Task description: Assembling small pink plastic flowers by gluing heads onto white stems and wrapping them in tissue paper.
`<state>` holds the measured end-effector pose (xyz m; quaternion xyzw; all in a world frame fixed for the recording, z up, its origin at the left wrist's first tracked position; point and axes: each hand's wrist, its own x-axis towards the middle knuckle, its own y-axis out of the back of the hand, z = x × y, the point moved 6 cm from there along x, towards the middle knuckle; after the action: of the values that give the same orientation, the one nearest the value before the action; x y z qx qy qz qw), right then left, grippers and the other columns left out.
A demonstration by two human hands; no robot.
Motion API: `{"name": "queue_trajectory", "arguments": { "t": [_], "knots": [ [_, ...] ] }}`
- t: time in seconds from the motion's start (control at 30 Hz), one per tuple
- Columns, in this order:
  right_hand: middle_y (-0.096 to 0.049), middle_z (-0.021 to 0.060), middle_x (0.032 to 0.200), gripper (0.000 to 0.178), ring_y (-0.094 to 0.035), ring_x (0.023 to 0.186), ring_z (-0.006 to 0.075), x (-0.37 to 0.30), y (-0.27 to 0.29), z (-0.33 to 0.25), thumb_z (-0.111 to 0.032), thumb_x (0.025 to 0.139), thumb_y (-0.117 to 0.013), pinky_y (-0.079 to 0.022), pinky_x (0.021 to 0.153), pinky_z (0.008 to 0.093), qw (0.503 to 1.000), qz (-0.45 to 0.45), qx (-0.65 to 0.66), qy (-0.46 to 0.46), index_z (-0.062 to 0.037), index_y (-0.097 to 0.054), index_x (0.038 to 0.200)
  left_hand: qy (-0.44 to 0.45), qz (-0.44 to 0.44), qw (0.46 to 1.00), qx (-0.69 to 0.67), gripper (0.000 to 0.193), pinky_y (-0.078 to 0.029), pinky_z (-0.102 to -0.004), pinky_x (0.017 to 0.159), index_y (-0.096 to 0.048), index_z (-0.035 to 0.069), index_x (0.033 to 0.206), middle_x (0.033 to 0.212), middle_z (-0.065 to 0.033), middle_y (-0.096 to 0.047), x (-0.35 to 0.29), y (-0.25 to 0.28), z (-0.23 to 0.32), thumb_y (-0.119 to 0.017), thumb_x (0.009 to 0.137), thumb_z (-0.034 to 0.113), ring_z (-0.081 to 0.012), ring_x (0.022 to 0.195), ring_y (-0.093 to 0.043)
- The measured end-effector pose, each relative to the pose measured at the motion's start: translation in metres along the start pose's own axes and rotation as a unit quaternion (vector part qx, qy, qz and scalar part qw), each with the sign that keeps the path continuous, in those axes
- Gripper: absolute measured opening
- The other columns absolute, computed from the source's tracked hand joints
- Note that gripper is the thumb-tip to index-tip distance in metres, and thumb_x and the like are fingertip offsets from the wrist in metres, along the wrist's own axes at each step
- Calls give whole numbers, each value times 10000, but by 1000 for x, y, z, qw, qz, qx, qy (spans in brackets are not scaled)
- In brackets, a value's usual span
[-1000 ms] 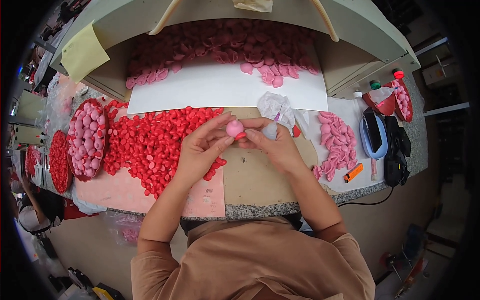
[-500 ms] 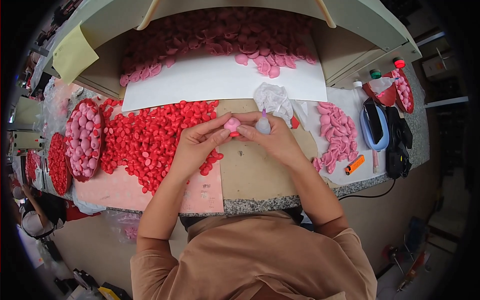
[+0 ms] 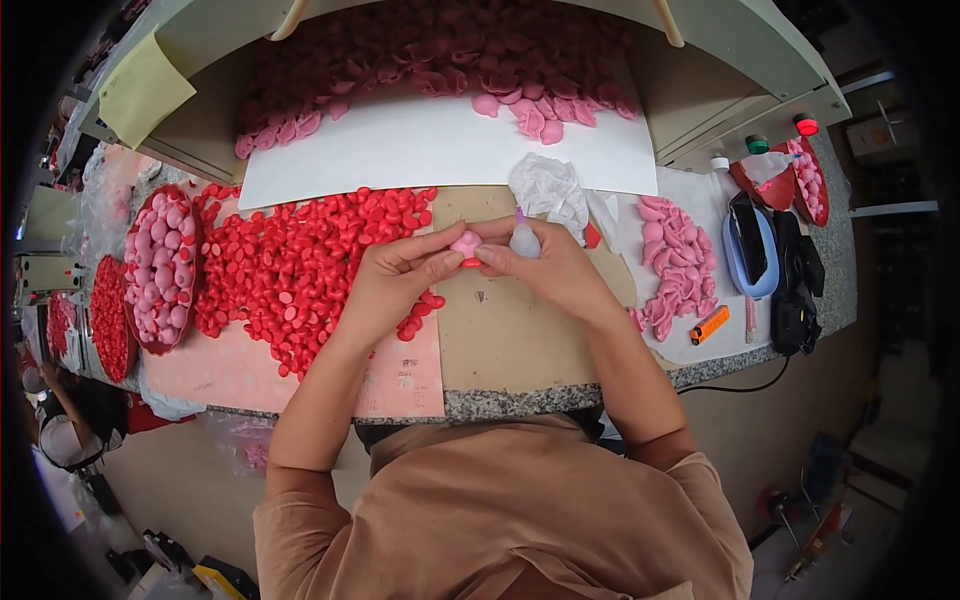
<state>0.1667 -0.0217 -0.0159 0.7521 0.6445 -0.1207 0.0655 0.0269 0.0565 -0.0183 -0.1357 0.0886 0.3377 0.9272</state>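
In front of me, above the brown sheet, both hands pinch one small pink rounded piece (image 3: 466,242) with a red base (image 3: 471,263). My left hand (image 3: 400,272) grips its left side between thumb and fingertips. From the other side, my right hand (image 3: 560,270) presses it with thumb and forefinger. Held in that right hand as well is a small translucent squeeze bottle (image 3: 525,240) with a purple tip pointing up. Fingertips cover part of the pink piece. Beside my left hand spreads a pile of small red rounded pieces (image 3: 285,270).
A red basket (image 3: 198,262) of pink-and-red pieces stands at left. Pink petal-like pieces (image 3: 678,262) lie at right by an orange lighter (image 3: 709,325) and a blue tray (image 3: 733,262). Crumpled white cloth (image 3: 548,190) sits behind my hands, below a hooded box (image 3: 730,85) holding many pink pieces.
My fingers have shifted slightly around the pink piece, and its top looks less round than before. Both hands keep their hold. The whole view has tilted a little.
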Motion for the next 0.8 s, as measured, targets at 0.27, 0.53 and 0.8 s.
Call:
{"name": "queue_trajectory", "arguments": {
  "t": [0.27,0.53,0.8],
  "knots": [
    [-634,93,1049,285,-614,928,144,0,-2,0,-118,867,-626,-522,788,273,1000,10,0,7,34,-596,1106,5,-14,1000,-26,321,-495,-215,814,-589,55,1187,1064,-52,-648,1,1,-1,-618,869,86,-88,945,-598],
    [-642,92,1031,281,-611,909,127,0,-3,1,-121,866,-631,-510,792,254,1000,17,-21,15,38,-601,1096,0,0,1000,3,309,-489,-208,812,-598,47,1174,1049,-54,-654,1,2,-3,-621,867,83,-82,936,-600],
    [-645,82,1021,273,-606,891,113,0,-3,2,-111,865,-632,-500,788,241,999,25,-23,14,38,-604,1092,2,4,1000,10,286,-485,-194,772,-616,53,1152,1031,-43,-661,2,3,-3,-622,869,87,-64,905,-594]
  ]
}}
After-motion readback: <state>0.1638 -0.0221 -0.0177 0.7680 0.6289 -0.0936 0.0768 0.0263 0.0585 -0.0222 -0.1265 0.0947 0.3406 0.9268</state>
